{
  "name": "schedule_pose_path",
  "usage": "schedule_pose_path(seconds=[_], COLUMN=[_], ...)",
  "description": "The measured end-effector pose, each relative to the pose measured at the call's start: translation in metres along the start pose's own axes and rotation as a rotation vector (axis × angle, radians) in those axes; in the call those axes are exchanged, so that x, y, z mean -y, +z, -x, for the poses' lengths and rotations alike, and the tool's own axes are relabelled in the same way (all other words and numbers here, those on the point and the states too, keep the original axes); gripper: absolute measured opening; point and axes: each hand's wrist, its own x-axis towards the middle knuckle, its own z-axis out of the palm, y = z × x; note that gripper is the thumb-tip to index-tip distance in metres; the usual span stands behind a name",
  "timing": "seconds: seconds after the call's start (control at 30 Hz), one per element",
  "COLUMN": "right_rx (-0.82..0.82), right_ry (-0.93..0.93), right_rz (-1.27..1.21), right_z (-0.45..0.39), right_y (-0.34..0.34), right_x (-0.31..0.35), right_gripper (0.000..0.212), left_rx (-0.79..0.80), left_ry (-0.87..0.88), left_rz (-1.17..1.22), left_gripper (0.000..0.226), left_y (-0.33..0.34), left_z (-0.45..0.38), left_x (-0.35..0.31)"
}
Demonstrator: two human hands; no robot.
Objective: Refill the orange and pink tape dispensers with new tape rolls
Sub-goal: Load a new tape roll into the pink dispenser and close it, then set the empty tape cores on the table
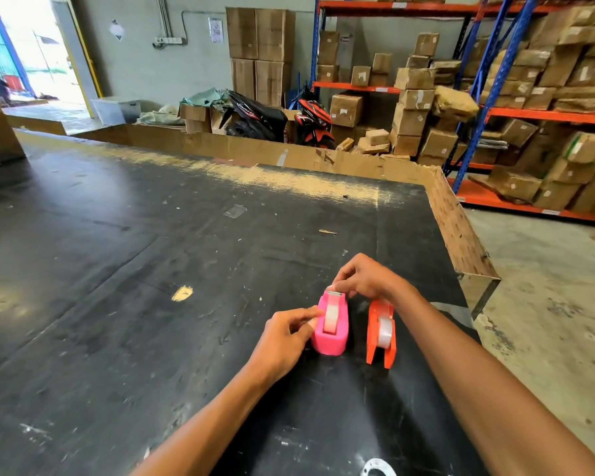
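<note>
At lower centre of the frame, on the scuffed black worktable (117, 269), your left hand (284, 341) pinches the side of the pink tape dispenser (330, 333), while your right hand (366, 278) pinches the tape end at its cutter. The orange tape dispenser (380, 334) stands just right, roll loaded. Warehouse shelving (529, 115) with cardboard boxes (260, 36) fills the upper right; no labels are readable.

Scuffed black table (152, 269) carries pink dispenser (330, 341) beside orange dispenser (380, 338)
</note>
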Motion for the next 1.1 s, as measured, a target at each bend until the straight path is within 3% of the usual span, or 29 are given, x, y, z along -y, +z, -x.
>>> schedule_pose_path(seconds=[0.13,0.23,0.27,0.37,0.47,0.57,0.77,0.87,0.97,1.1], right_rx=[0.095,0.122,0.115,0.012,-0.136,-0.254,-0.318,-0.295,-0.224,-0.16], right_ry=[0.096,0.144,0.143,0.113,0.062,0.031,0.103,0.175,0.264,0.424], right_rz=[-0.084,-0.061,-0.051,-0.057,-0.039,0.017,0.145,0.211,0.288,0.313], right_z=[-0.007,-0.005,-0.002,0.01,0.033,0.067,0.166,0.217,0.266,0.312], right_y=[-0.002,-0.004,-0.005,-0.01,-0.022,-0.033,-0.024,-0.008,0.011,0.047], right_x=[0.0,0.004,0.006,0.007,0.011,0.016,0.017,0.018,0.022,0.018], right_gripper=[0.017,0.007,0.012,0.024,0.022,0.02,0.017,0.016,0.02,0.042], left_rx=[0.003,0.012,0.011,0.019,0.056,-0.013,-0.148,-0.038,0.193,0.525], left_ry=[0.004,-0.027,-0.04,-0.054,-0.05,-0.058,0.144,0.221,0.266,0.364], left_rz=[-0.004,0.046,0.059,0.053,0.064,0.04,-0.044,-0.075,-0.102,-0.302], left_gripper=[0.027,0.026,0.026,0.027,0.031,0.038,0.024,0.022,0.021,0.044], left_y=[-0.001,0.0,0.0,-0.001,-0.004,-0.01,-0.011,-0.004,0.004,0.021], left_z=[0.002,0.0,0.0,-0.002,0.0,0.004,0.036,0.057,0.085,0.114], left_x=[-0.002,-0.004,-0.004,-0.007,-0.015,-0.022,-0.044,-0.053,-0.061,-0.053])
